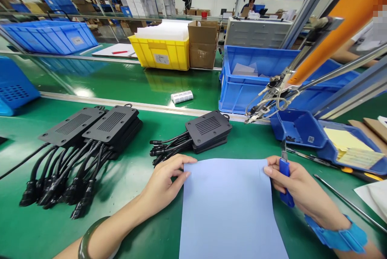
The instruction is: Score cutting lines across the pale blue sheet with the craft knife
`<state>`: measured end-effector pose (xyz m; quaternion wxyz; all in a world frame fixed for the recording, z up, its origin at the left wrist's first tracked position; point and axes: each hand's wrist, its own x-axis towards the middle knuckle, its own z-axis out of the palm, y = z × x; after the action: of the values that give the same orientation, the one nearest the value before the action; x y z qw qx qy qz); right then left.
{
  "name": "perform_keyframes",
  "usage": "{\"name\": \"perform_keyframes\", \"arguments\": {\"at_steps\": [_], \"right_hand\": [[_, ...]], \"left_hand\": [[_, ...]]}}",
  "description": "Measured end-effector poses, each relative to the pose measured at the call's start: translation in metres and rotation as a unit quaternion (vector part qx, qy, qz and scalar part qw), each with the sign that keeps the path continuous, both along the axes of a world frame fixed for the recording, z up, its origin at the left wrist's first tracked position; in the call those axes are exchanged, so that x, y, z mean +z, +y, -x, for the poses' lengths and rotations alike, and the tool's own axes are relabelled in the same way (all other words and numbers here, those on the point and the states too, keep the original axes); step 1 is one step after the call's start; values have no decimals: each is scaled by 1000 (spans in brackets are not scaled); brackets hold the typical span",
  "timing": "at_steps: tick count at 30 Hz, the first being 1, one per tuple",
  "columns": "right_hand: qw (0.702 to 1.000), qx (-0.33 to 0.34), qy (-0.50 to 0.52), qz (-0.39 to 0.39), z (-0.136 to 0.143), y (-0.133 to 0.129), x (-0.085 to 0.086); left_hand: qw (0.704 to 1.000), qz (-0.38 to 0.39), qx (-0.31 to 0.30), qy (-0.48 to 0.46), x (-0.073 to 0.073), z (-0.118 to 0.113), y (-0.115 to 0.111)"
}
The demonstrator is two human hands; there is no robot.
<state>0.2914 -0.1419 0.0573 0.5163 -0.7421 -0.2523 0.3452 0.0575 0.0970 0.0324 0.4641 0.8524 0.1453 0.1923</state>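
Note:
A light-blue sheet [226,206] lies in front of me on the green bench. Its top left corner is pinched between the thumb and fingers of my left hand [165,180]. My right hand [294,184] pinches the top right corner and also holds a blue utility knife [285,182], its blade end pointing away from me. Just beyond the sheet sits a black control box [208,130] with several short cables [172,146] running left. Farther left are stacked black boxes [110,126] with thick cables and connectors [81,186] hanging toward me.
An orange-bodied driver arm [329,29] hangs at the right above a small blue bin [298,128]. Beside it are a tray of yellow paper [352,146] and a metal rod [350,200]. Behind stand a large blue crate [242,90], a yellow crate [165,53] and a label roll [182,96].

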Motion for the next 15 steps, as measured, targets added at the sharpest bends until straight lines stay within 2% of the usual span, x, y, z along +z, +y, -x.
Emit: {"name": "perform_keyframes", "arguments": {"at_steps": [11, 15], "right_hand": [[997, -57, -22, -40, 1, -3, -1], [997, -65, -32, -34, 3, -5, 0]], "left_hand": [[975, -171, 10, -139, 3, 1, 2], [968, -196, 9, -154, 3, 1, 3]]}}
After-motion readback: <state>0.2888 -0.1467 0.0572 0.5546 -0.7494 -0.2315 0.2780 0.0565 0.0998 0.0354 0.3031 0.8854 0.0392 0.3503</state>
